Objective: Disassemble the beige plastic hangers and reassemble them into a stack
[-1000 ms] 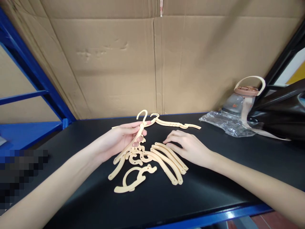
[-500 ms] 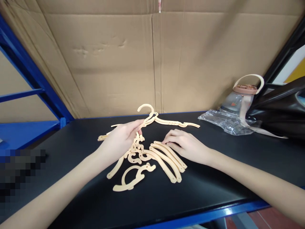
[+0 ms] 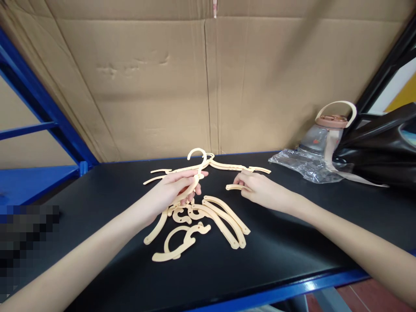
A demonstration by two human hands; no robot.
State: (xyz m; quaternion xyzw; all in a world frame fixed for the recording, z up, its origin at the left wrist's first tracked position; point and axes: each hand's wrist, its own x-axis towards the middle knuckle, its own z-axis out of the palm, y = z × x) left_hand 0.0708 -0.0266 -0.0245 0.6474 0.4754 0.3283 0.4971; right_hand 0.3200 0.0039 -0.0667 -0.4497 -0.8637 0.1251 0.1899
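Fingers of the left hand point(image 3: 170, 187) are wrapped around a pale hanger hook point(image 3: 204, 159) and the curved bar point(image 3: 187, 191) that meets its base; the grip hides whether the two are locked together. This hook stands upright, opening to the left, beyond and to the left of the fan of loose bars point(image 3: 227, 217). On the other side, just beyond the fan and to its right, the right hand point(image 3: 260, 189) has its fingers curled shut on a single bar point(image 3: 233, 187), whose end pokes out past the fingertips toward the left hand.

Immediately left of the fan lie small hooked pieces point(image 3: 183, 216), partly overlapping one another, and another curved bar point(image 3: 157, 230) slants beyond them, farther to the left. Nearer the person than the fan, and to its left, a clip-shaped arm point(image 3: 173, 254) rests across a loose hook point(image 3: 168, 239). Well behind the fan, an assembled hanger point(image 3: 227, 166) lies with its arms spread, partly covered by the left hand and the upright hook. Far to the right of the fan and behind it, a bottle point(image 3: 320, 138) with a loop handle and strap stands beside crumpled clear plastic point(image 3: 294, 164). All these rest on the black tabletop point(image 3: 292, 242).
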